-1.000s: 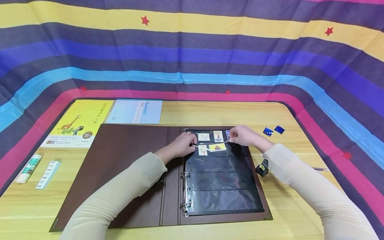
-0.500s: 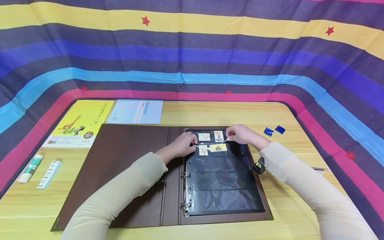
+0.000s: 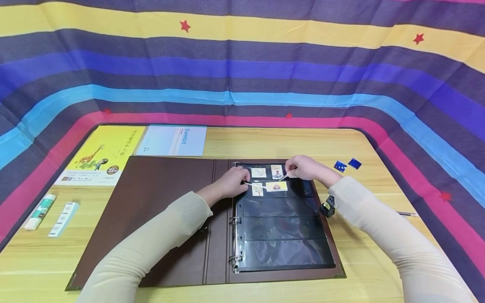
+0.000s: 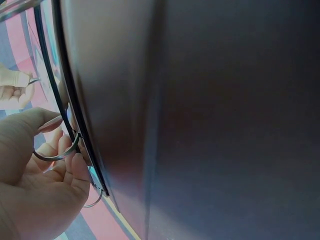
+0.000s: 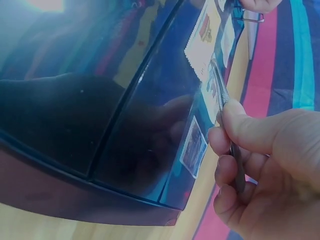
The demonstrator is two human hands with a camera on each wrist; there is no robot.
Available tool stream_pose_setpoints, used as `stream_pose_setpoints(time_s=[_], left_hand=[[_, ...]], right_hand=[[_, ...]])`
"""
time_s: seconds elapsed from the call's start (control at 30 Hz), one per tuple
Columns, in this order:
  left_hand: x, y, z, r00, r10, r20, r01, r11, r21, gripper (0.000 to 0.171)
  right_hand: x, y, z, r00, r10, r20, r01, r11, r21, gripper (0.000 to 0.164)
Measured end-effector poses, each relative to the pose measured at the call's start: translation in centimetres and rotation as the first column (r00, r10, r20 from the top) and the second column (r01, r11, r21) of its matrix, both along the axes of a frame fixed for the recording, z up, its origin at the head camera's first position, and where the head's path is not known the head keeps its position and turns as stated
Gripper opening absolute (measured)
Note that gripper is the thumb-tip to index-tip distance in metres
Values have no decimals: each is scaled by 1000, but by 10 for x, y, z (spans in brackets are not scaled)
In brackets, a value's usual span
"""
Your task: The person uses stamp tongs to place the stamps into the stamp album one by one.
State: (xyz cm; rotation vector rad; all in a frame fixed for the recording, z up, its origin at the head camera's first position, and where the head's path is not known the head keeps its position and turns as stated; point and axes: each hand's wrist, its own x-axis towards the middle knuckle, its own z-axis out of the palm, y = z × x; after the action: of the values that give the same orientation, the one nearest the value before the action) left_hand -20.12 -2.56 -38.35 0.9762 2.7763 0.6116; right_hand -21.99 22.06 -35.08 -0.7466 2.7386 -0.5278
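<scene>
In the head view, my right hand [image 3: 303, 167] pinches metal tweezers [image 5: 224, 97] over the stamp album page [image 3: 280, 207]. Their tip meets the edge of a yellow stamp [image 3: 277, 186] in the second row. Left of this lies a stamp with a tree [image 3: 257, 190]; a pale stamp [image 3: 259, 172] and a figure stamp [image 3: 277, 171] sit in the row above. Another stamp [image 5: 194, 147] shows beside my right fingers in the right wrist view. My left hand [image 3: 235, 182] pinches the page's inner edge beside the top binder ring [image 4: 59, 156].
The brown binder cover [image 3: 170, 219] lies spread at left. Beyond it are a yellow book [image 3: 102, 153] and a Gambit notebook [image 3: 172, 140]. A glue stick [image 3: 40, 211] and a small box [image 3: 63, 219] lie far left. Two blue squares [image 3: 354, 163] and a pen [image 3: 407, 213] are at right.
My right hand has shifted slightly left, covering a violet stamp in the top row. The yellow stamp has turned from tilted to nearly level. My left hand stays at the top ring.
</scene>
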Motion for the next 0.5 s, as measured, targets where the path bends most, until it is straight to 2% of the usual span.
stream_pose_setpoints(time_s=[0.2, 0.5], left_hand=[[-1, 0, -1, 1000, -4, -9, 4, 1000, 1, 12], [0, 0, 0, 1000, 0, -2, 0, 1000, 1, 11]], right_hand=[[0, 1, -4, 1000, 18, 18, -18, 1000, 4, 13], [-3, 2, -5, 1000, -4, 31, 5, 1000, -25, 13]])
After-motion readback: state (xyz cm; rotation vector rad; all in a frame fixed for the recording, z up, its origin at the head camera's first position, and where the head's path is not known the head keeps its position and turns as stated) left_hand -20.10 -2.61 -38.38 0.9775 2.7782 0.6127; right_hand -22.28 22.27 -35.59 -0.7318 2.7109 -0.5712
